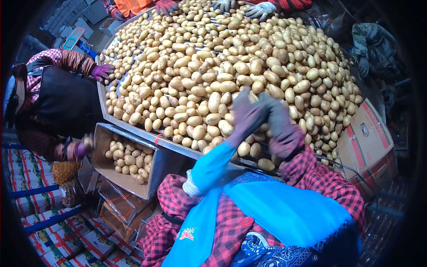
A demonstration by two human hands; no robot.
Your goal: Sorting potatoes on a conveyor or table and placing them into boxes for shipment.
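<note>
Just over the middle of a big potato pile, the left hand (243, 109) and the right hand (275, 113) are hanging close together, both looking covered in dark gloves. They are looking blurry, so I cannot tell if the fingers are spreading wide, closing up or holding anything. The potatoes (214, 102) are lying right under the hands and all around them. Each one is probably being hard and stiff, and a bit heavy if it is a big one. The skins are looking smooth, so they may be slipping and rolling easily, and a hard drop could be bruising them. The fat middle is seeming the best place for holding, with the thumb on one side and the fingers on the other.

Nearer than the hands, the metal edge of the counter (133, 127) is holding the pile in. To their left and nearer, an open box (101, 151) is holding more potatoes. To their right, a cardboard box (362, 147) is leaning by the counter. Far left of the hands, a co-worker (66, 95) in a black apron is resting a purple glove (103, 72) by the pile. Straight across from the hands, a pale glove (261, 10) is lying on the potatoes.
</note>
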